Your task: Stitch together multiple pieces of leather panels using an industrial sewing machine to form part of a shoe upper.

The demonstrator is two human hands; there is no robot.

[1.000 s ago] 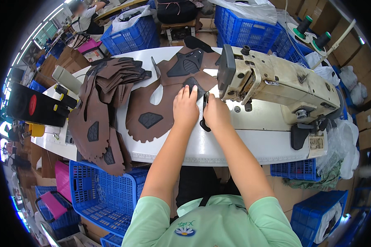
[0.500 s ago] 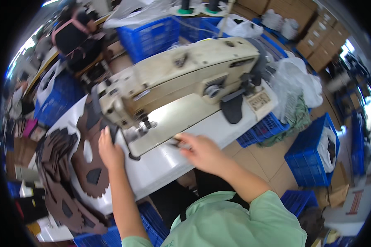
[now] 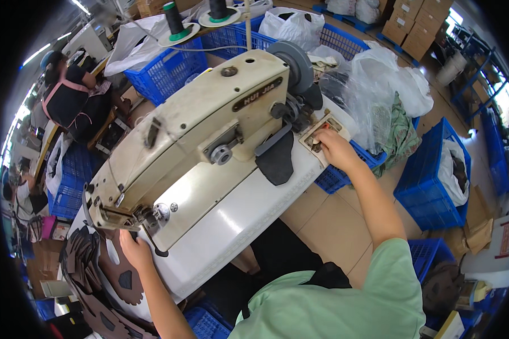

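A cream sewing machine [image 3: 209,113] stands on a white table. My left hand [image 3: 134,250] lies beside its needle end, on dark brown cut pieces [image 3: 121,277], fingers stretched out and thumb apart; the machine head partly covers the fingertips. At the table's right end, my right hand [image 3: 332,148] reaches into a small recessed tray [image 3: 308,141], its fingers bent down and closed among small items; what they hold, if anything, is hidden. A dark flat piece [image 3: 277,164] lies by the machine's base, left of that tray.
Thread cones [image 3: 174,21] stand behind the machine. Blue crates [image 3: 164,73] holding white bags sit beyond the table, and another blue crate [image 3: 432,175] is on the floor to the right. Clear plastic bags [image 3: 373,101] bulge against the table's right end. A person [image 3: 73,99] sits at the far left.
My right hand has moved from the table's front middle, where it held a small blurred object, right to the tray. My left hand stays by the needle end. The view has shifted.
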